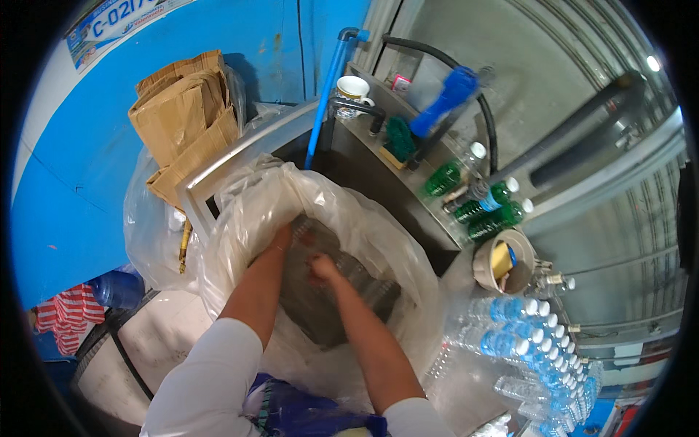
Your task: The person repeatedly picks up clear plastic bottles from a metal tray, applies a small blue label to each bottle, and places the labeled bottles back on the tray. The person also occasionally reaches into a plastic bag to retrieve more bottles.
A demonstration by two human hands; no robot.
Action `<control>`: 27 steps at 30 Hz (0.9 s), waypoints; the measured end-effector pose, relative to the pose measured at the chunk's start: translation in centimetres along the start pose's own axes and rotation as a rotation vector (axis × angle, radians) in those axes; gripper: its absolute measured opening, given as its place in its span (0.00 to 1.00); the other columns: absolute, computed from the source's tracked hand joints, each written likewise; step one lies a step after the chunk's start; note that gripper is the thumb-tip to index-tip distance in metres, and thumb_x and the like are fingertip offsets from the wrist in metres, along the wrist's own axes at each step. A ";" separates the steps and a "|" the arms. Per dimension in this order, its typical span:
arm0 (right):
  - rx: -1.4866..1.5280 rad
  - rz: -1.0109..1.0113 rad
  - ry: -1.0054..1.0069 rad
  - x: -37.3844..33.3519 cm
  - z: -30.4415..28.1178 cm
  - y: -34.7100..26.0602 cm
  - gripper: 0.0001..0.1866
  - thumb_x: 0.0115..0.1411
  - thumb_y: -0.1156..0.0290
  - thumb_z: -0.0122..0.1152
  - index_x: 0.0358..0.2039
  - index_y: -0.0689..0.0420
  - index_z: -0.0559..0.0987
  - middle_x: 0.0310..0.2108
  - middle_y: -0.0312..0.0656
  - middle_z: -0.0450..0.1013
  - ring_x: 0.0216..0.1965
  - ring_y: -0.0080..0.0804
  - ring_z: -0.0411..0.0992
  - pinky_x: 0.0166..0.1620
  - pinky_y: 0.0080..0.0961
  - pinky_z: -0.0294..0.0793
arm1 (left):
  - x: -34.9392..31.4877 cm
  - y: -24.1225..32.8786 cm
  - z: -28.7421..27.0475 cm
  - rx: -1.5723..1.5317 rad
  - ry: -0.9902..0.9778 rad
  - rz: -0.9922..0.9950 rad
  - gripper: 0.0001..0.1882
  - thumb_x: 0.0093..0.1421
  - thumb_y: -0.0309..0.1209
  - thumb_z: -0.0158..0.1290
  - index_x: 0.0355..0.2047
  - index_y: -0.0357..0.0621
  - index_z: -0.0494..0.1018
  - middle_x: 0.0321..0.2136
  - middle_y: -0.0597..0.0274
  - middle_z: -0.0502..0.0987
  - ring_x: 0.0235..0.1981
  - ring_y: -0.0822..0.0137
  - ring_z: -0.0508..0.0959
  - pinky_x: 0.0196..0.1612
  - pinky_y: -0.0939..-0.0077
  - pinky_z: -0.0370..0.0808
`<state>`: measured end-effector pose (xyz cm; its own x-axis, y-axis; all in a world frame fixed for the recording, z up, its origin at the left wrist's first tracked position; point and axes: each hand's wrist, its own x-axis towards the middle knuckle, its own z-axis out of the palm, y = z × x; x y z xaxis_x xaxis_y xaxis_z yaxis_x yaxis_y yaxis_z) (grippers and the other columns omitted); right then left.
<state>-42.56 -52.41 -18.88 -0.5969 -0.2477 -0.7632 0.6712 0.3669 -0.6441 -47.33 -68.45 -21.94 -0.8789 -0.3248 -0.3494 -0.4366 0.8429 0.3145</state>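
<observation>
A large, cloudy clear plastic bag stands wide open in front of me, its rim folded loosely around the metal sink's near side. Both my arms reach down into it. Dark grey, shiny, see-through contents fill the middle of the bag; I cannot make out exactly what they are. My left hand is deep at the bag's far left side, its fingers mostly hidden in shadow. My right hand is just nearer and to the right, over the grey contents, fingers curled closed; whatever they hold is hidden.
Behind the bag is a steel sink with a blue pipe. On its ledge stand a mug, a green scrubber and green bottles. Rows of clear bottles fill the right; folded cardboard leans left.
</observation>
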 end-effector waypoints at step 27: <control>0.474 -0.156 0.273 13.6 4.7 5.3 0.39 0.55 0.54 0.63 0.63 0.54 0.61 0.61 0.46 0.62 0.62 0.42 0.60 0.59 0.43 0.65 | 1.8 -3.2 -0.2 -0.126 -0.150 0.033 0.40 0.44 0.54 0.67 0.55 0.48 0.73 0.53 0.50 0.74 0.50 0.53 0.76 0.55 0.57 0.69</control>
<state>-45.04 -58.08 -32.95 -0.7542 -0.0025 -0.6567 0.6526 -0.1137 -0.7491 -47.52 -71.80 -23.40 -0.8587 -0.2221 -0.4619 -0.4368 0.7885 0.4330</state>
